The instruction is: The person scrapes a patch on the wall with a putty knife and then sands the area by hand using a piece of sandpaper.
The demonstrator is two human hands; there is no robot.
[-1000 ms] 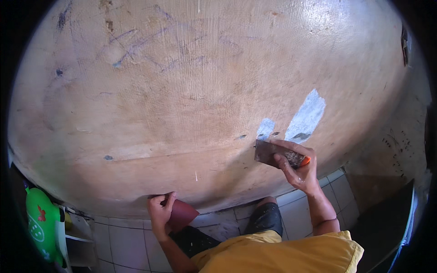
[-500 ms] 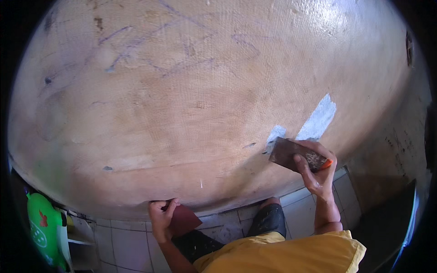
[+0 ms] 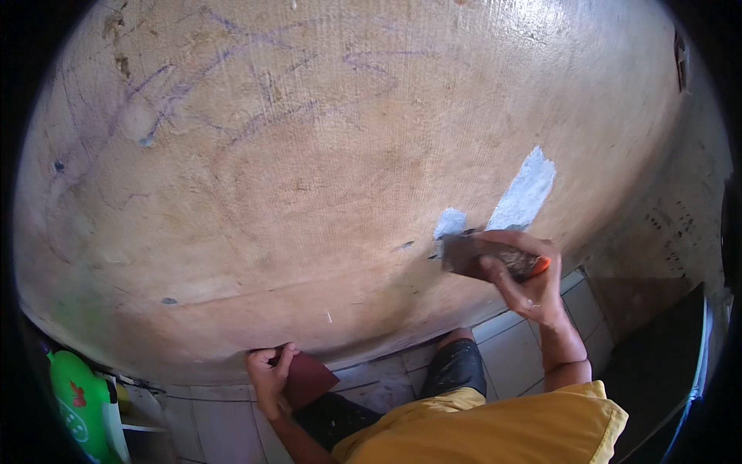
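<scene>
One flat, dull-brown rectangular scraper (image 3: 462, 257) with orange end, grasped in the right hand (image 3: 527, 280), at the tan, scuffed wall (image 3: 309, 185), just below a small whitish patch (image 3: 450, 222). One dark-red sheet (image 3: 311, 380), pinched in the left hand (image 3: 269, 379), low down.

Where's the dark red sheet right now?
Head view, lower left of centre: the dark red sheet is in the left hand, beside the dark shorts, near the lower edge of the wall.
</scene>
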